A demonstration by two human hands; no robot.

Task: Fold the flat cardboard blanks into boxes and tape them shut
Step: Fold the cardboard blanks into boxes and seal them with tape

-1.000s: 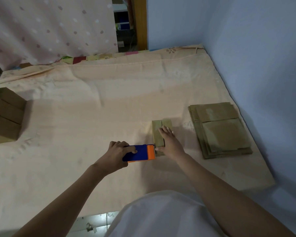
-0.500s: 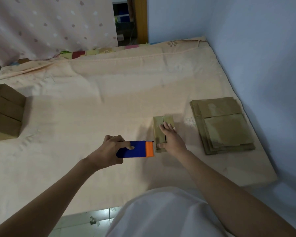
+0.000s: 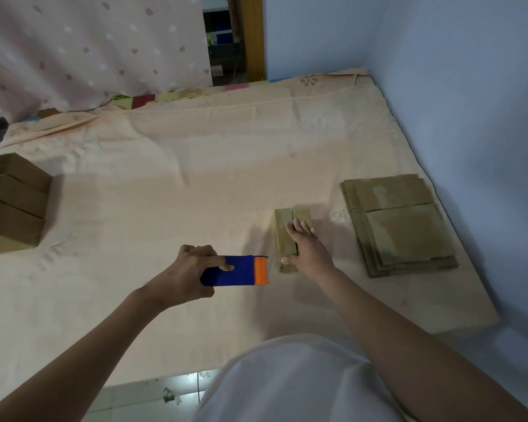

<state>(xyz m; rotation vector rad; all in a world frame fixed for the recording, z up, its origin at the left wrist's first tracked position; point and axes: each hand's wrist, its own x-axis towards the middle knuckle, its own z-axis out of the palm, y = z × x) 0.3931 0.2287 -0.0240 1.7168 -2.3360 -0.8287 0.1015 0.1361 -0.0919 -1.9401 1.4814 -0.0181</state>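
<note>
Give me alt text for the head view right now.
The right hand presses flat on a small folded box on a mattress, while the left hand grips a blue and orange tape dispenser just beside it. Flat blanks lie stacked at right, finished boxes at left.

- The small box (image 3: 288, 236) is matt brown cardboard, with a faintly shiny strip along its top seam.
- The flat blanks (image 3: 400, 223), right of the small box, are the same dull cardboard, scuffed pale in patches.
- The tape dispenser (image 3: 235, 271), left of the small box, is smooth blue and orange plastic.
- The bed sheet (image 3: 171, 193) beneath the small box is soft, wrinkled peach cloth.
- The curtain (image 3: 83, 53), far behind the small box, is thin spotted fabric.
</note>
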